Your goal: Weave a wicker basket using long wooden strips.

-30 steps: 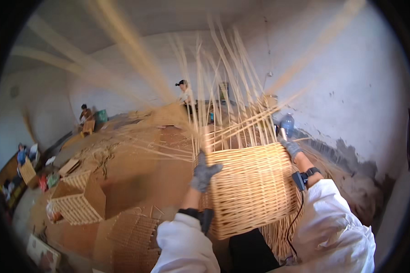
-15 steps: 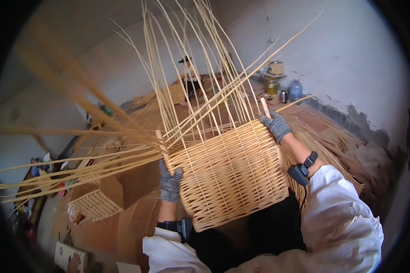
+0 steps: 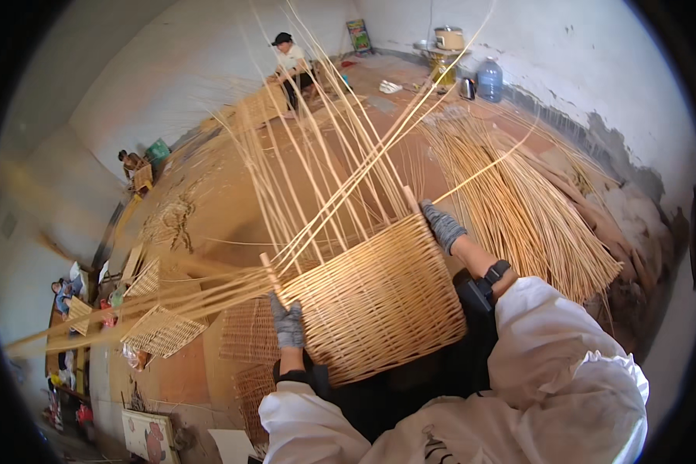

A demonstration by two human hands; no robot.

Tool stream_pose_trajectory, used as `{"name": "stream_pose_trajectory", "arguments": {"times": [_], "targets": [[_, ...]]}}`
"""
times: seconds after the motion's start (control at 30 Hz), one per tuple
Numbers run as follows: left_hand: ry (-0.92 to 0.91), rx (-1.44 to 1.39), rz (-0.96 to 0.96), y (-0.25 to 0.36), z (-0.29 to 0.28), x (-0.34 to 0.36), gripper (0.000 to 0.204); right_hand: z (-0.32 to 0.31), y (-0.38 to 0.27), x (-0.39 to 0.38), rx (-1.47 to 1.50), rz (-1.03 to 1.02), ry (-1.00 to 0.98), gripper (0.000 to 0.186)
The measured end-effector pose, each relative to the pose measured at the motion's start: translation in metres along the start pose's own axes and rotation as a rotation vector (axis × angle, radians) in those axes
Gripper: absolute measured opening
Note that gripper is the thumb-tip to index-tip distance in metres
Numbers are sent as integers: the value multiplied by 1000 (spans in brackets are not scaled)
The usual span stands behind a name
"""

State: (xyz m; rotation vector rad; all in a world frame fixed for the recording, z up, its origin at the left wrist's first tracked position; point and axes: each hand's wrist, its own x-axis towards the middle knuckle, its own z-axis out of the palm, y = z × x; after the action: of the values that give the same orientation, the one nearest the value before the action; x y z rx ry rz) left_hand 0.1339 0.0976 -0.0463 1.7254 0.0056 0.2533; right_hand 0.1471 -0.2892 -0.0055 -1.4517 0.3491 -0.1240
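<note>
A woven willow panel (image 3: 379, 298) is tilted up in front of me, held by its two sides. Long loose rods (image 3: 317, 174) fan out from its upper edge, some crossing to the left and blurred there. A thick peeled stick (image 3: 269, 272) sticks up at the upper left corner, and another stick (image 3: 410, 199) at the upper right. In a grey glove, my left hand (image 3: 288, 323) is closed on the left edge below that corner. My right hand (image 3: 443, 226), gloved too, grips the upper right corner; its fingertips are partly hidden.
A large bundle of rods (image 3: 526, 216) lies on the floor to the right. Woven panels (image 3: 162, 332) lie to the left. Farther back, a person (image 3: 290, 66) in a dark cap sits near the wall, left of a blue water bottle (image 3: 489, 80) and a kettle (image 3: 467, 89).
The panel and my right hand sit slightly farther left and lower in view, both hands keeping their hold. The whole view has shifted, showing more floor and the rod bundle. The loose rods have swung.
</note>
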Motion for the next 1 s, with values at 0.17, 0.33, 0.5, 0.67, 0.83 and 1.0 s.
{"name": "stream_pose_trajectory", "arguments": {"times": [0.17, 0.33, 0.5, 0.67, 0.83, 1.0], "targets": [[2, 93, -19, 5, -3, -5, 61, -14, -11, -15, 433, 134, -124, 55], [163, 455, 402, 75, 96, -51, 51, -50, 11, -12, 571, 307, 226, 50], [-87, 773, 831, 123, 222, -30, 49, 12, -3, 28, 1116, 270, -56, 41], [-269, 1018, 662, 100, 252, -13, 43, 5, -10, 4, 1050, 170, 207, 36], [-220, 837, 827, 89, 264, -10, 44, -3, -8, 7, 1096, 187, 247, 35], [-406, 935, 708, 95, 245, 7, 38, 17, 12, 16, 1394, 61, -23, 36]]}}
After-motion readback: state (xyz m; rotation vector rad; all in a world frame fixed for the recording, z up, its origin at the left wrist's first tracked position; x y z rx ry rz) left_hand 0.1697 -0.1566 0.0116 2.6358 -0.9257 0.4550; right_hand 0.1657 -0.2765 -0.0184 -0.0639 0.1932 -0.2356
